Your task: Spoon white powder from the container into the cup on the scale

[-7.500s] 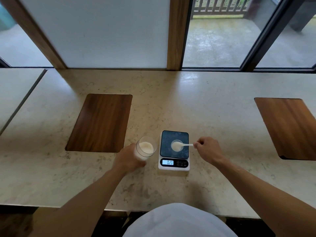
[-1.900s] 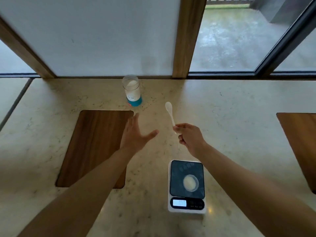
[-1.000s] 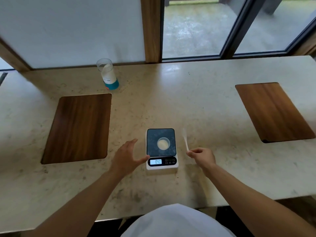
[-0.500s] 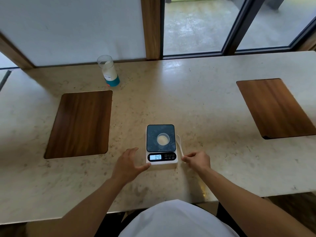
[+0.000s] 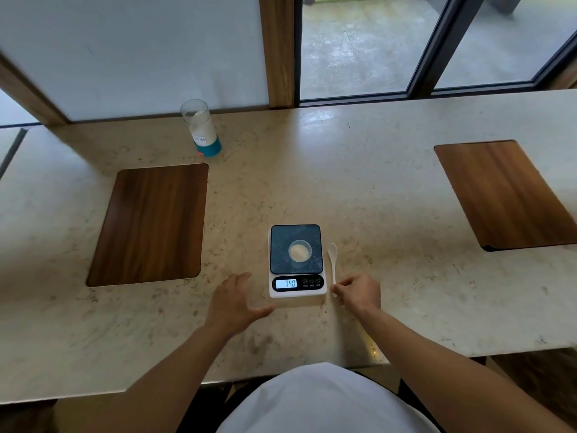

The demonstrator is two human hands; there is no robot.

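Note:
A small clear cup (image 5: 300,251) with white powder stands on the dark platform of the white scale (image 5: 296,260), whose display is lit. A white plastic spoon (image 5: 332,260) lies along the scale's right side, bowl pointing away from me. My right hand (image 5: 359,292) pinches the near end of its handle. My left hand (image 5: 234,303) hovers open just left of the scale, thumb near its front corner. The clear powder container (image 5: 201,128) with a teal base stands far back left, near the window.
Two wooden inlays sit in the marble counter, one at the left (image 5: 150,223) and one at the far right (image 5: 505,195). A window frame and wooden post run along the back. The counter's front edge is close to my body.
The spoon has come down from the air to lie flat beside the scale, my right hand still at its handle. My left hand stays open by the scale. The container stands far back.

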